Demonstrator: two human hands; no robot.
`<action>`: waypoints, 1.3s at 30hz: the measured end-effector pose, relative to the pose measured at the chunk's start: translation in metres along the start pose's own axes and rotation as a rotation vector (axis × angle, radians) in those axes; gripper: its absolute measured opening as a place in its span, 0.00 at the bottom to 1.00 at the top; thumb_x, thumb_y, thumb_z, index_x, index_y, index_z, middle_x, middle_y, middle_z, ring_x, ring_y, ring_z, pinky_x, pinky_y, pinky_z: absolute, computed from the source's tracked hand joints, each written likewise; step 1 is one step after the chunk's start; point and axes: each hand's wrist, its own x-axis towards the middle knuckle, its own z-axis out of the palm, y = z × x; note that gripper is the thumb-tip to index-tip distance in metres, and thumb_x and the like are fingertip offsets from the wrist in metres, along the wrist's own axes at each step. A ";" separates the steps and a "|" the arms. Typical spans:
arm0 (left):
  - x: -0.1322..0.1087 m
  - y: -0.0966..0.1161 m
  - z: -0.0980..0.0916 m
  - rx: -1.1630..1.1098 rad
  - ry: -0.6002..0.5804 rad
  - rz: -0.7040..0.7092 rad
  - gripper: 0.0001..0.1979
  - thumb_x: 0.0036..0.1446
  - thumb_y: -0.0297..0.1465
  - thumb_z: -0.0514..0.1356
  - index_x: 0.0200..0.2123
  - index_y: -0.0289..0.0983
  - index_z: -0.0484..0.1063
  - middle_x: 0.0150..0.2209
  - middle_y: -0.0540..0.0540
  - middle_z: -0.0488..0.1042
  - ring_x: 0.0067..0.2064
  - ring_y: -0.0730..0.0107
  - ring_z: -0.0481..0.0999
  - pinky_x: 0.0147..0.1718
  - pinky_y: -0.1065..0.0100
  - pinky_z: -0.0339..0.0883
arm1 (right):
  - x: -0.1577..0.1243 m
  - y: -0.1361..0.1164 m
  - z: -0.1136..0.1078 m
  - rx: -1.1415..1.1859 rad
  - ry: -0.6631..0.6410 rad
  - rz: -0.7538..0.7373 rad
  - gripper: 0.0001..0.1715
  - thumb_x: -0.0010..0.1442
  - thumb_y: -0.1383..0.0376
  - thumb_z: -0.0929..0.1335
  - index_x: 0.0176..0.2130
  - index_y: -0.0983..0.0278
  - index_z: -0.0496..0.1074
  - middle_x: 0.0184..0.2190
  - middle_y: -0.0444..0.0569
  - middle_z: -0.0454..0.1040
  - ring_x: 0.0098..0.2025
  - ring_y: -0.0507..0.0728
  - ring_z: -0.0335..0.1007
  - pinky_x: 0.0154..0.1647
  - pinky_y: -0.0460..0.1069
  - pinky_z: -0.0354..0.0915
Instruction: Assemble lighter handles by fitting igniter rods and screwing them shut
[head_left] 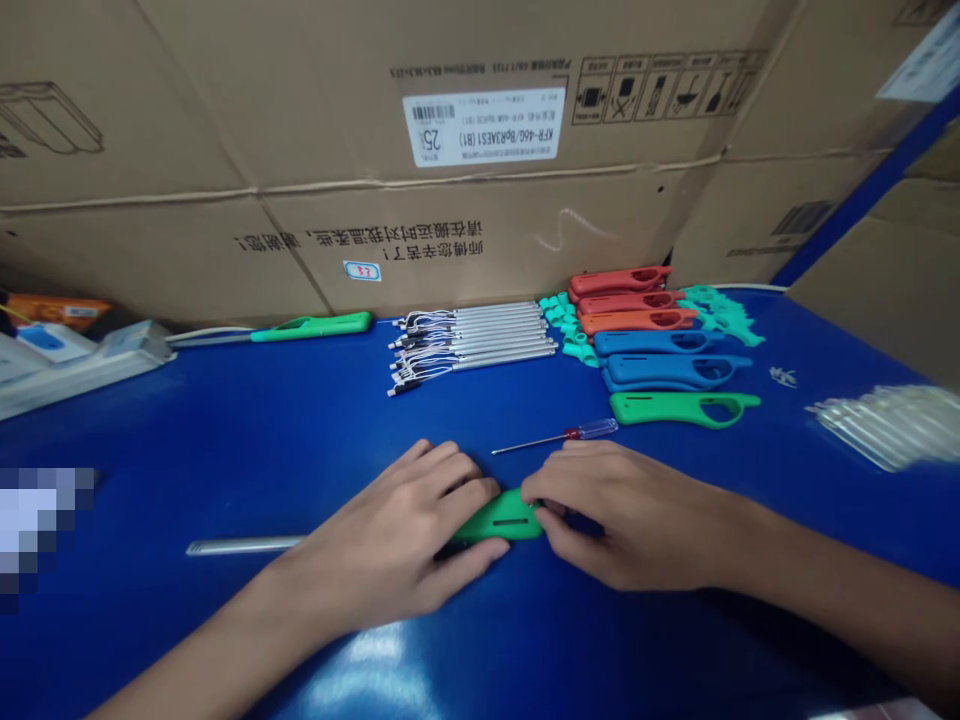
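Note:
My left hand [427, 530] is wrapped over a green lighter handle [510, 512] lying level just above or on the blue table. From under this hand a thin silvery metal tube [244, 546] sticks out to the left, in line with the handle. My right hand [622, 510] has its thumb and forefinger closed on the handle's right end. Between those fingertips shows a tiny dark, shiny bit, too small to name. Just beyond the hands lies a screwdriver [592, 429] with a clear and red grip, its tip pointing left.
Red, blue and green lighter shells [664, 372] are lined up at the back right, beside teal plastic pieces [720, 312]. Several metal tubes with wires [499, 335] lie behind the screwdriver. A green lighter [319, 326] rests near a power strip [97, 365]. Cardboard [225, 110] walls the back.

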 end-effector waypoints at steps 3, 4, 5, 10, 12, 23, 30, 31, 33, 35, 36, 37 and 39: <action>-0.001 0.000 0.000 0.001 0.012 0.006 0.09 0.66 0.36 0.57 0.45 0.38 0.71 0.42 0.46 0.72 0.44 0.61 0.71 0.47 0.56 0.65 | 0.002 -0.001 0.002 -0.008 0.012 0.012 0.09 0.63 0.72 0.63 0.35 0.65 0.72 0.31 0.45 0.75 0.33 0.53 0.68 0.41 0.49 0.60; -0.001 0.000 0.001 0.001 0.014 0.008 0.09 0.66 0.36 0.58 0.45 0.38 0.71 0.42 0.46 0.72 0.44 0.62 0.72 0.47 0.57 0.66 | 0.002 -0.002 0.003 -0.012 0.012 0.023 0.08 0.64 0.72 0.63 0.34 0.65 0.71 0.30 0.44 0.75 0.32 0.53 0.67 0.41 0.49 0.60; -0.001 0.000 0.001 0.002 0.018 0.008 0.09 0.65 0.36 0.58 0.45 0.38 0.71 0.41 0.46 0.73 0.44 0.62 0.72 0.47 0.57 0.66 | 0.003 -0.002 0.003 -0.017 0.010 0.035 0.08 0.64 0.72 0.63 0.33 0.65 0.70 0.29 0.43 0.74 0.31 0.52 0.67 0.40 0.49 0.60; -0.001 0.000 0.001 0.005 0.015 0.006 0.09 0.65 0.35 0.57 0.45 0.37 0.71 0.41 0.46 0.73 0.44 0.61 0.72 0.48 0.55 0.66 | 0.005 -0.006 0.007 -0.129 0.016 0.081 0.09 0.63 0.71 0.64 0.31 0.64 0.66 0.25 0.41 0.69 0.27 0.52 0.63 0.36 0.49 0.58; 0.000 0.000 0.002 0.003 0.008 0.002 0.09 0.66 0.35 0.57 0.45 0.38 0.71 0.41 0.46 0.73 0.44 0.61 0.72 0.48 0.55 0.66 | 0.005 -0.006 0.011 -0.202 0.035 0.082 0.10 0.64 0.70 0.64 0.30 0.63 0.66 0.23 0.41 0.69 0.27 0.53 0.64 0.37 0.50 0.59; -0.001 0.001 0.001 -0.002 0.016 0.006 0.09 0.66 0.35 0.57 0.45 0.38 0.71 0.41 0.46 0.73 0.44 0.61 0.72 0.47 0.55 0.66 | 0.001 -0.007 0.004 -0.177 0.082 0.052 0.07 0.63 0.66 0.65 0.32 0.64 0.69 0.27 0.45 0.74 0.30 0.56 0.70 0.42 0.52 0.64; 0.001 0.001 0.002 0.013 0.026 0.008 0.09 0.65 0.35 0.58 0.45 0.38 0.72 0.40 0.46 0.73 0.43 0.62 0.72 0.46 0.58 0.67 | 0.002 -0.005 0.008 -0.190 -0.001 -0.005 0.10 0.66 0.71 0.60 0.37 0.66 0.70 0.33 0.49 0.75 0.36 0.57 0.71 0.42 0.52 0.65; 0.001 0.001 0.002 0.012 0.027 0.008 0.09 0.65 0.35 0.58 0.45 0.38 0.72 0.41 0.46 0.73 0.43 0.62 0.72 0.46 0.58 0.67 | 0.003 -0.006 0.008 -0.202 -0.010 0.000 0.11 0.66 0.71 0.60 0.36 0.66 0.69 0.32 0.49 0.74 0.36 0.57 0.71 0.42 0.52 0.64; 0.000 0.001 0.002 0.012 0.032 0.011 0.10 0.65 0.35 0.58 0.46 0.38 0.72 0.41 0.46 0.73 0.44 0.61 0.72 0.48 0.56 0.66 | 0.003 -0.007 0.008 -0.210 -0.026 0.026 0.11 0.66 0.72 0.59 0.35 0.66 0.69 0.31 0.48 0.73 0.35 0.57 0.71 0.41 0.52 0.64; 0.000 0.001 0.002 0.011 0.027 0.014 0.10 0.65 0.35 0.57 0.46 0.38 0.71 0.42 0.45 0.73 0.44 0.61 0.72 0.49 0.55 0.65 | 0.003 -0.009 0.008 -0.215 -0.026 0.047 0.11 0.66 0.72 0.60 0.34 0.65 0.67 0.29 0.47 0.72 0.32 0.56 0.70 0.39 0.51 0.63; 0.000 0.001 0.003 0.010 0.025 0.014 0.10 0.66 0.35 0.57 0.46 0.37 0.71 0.42 0.45 0.73 0.44 0.60 0.72 0.49 0.54 0.65 | 0.003 -0.009 0.008 -0.223 -0.020 0.054 0.11 0.66 0.71 0.60 0.33 0.65 0.67 0.28 0.46 0.71 0.31 0.55 0.69 0.38 0.51 0.63; -0.001 0.001 0.003 0.010 0.024 0.014 0.09 0.66 0.35 0.57 0.45 0.37 0.71 0.42 0.45 0.73 0.44 0.60 0.72 0.49 0.54 0.65 | 0.003 -0.010 0.008 -0.234 -0.014 0.060 0.11 0.66 0.71 0.60 0.33 0.65 0.67 0.27 0.45 0.70 0.30 0.55 0.68 0.36 0.51 0.62; -0.001 0.001 0.002 0.004 0.018 0.010 0.09 0.65 0.35 0.57 0.45 0.37 0.71 0.41 0.45 0.73 0.44 0.60 0.72 0.48 0.54 0.66 | 0.003 -0.009 0.010 -0.262 0.003 0.061 0.11 0.67 0.70 0.61 0.32 0.65 0.66 0.26 0.45 0.69 0.29 0.55 0.68 0.33 0.50 0.60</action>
